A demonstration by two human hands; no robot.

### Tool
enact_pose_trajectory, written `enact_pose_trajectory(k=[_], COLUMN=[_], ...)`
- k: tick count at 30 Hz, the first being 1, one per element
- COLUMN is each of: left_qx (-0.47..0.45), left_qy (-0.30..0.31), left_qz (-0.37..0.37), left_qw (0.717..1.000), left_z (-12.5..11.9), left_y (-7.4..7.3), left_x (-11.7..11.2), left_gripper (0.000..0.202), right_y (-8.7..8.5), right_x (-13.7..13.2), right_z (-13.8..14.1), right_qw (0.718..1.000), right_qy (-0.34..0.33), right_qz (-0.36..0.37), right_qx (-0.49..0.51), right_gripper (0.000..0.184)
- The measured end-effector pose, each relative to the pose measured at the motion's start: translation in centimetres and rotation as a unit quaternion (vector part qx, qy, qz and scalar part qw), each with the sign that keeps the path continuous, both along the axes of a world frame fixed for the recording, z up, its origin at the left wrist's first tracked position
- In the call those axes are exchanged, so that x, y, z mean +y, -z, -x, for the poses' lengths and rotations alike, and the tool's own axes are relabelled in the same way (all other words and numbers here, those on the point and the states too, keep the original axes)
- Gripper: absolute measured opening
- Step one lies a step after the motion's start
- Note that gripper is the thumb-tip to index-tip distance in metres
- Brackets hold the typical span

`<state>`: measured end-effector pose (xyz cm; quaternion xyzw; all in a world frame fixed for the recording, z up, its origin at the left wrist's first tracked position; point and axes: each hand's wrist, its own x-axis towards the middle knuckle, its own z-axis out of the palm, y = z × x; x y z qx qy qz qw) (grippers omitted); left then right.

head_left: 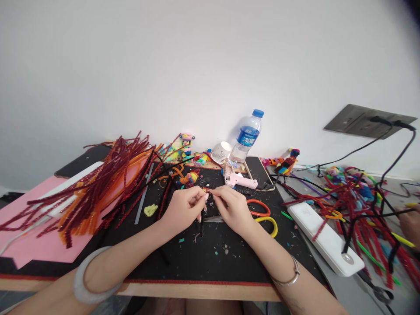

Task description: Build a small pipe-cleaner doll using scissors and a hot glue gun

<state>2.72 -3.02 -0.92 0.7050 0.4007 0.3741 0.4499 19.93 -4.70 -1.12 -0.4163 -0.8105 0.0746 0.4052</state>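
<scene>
My left hand (185,205) and my right hand (231,205) meet over the black mat (210,258), fingertips pinched together on a small pipe-cleaner piece (208,192) with red and black fuzz. A black strand hangs down from the pinch toward the mat. My left wrist wears a pale bangle, my right a thin silver bracelet. Scissors with orange and yellow handles (264,214) lie just right of my right hand.
A big bundle of dark red and orange pipe cleaners (98,188) lies left on a pink sheet. Behind stand a pink glue gun (238,179), a water bottle (246,140), a paper cup and small figures. Right: a white power strip (324,238), cables, more pipe cleaners, another person's hand (410,225).
</scene>
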Motion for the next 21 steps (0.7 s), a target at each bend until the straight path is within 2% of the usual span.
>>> enact_pose_trajectory(k=[9,16,21], left_qx=[0.005,0.017,0.018], left_qy=[-0.008,-0.027,-0.034], left_qz=[-0.012,-0.018,-0.019], left_qw=[1.0,0.999,0.999], left_z=[-0.24,-0.27,-0.34], left_y=[0.12,0.08,0.18], left_x=[-0.27,-0.27,-0.37], left_gripper=[0.02,0.021,0.022], right_y=[0.32,0.24,0.26], right_x=[-0.29,0.05,-0.11], right_z=[0.84,0.66,0.92], right_qw=[0.998,0.999,0.999], right_qy=[0.053,0.025,0.03], right_qz=[0.006,0.021,0.023], right_qx=[0.017,0.03,0.035], right_gripper=[0.013,0.019,0.02])
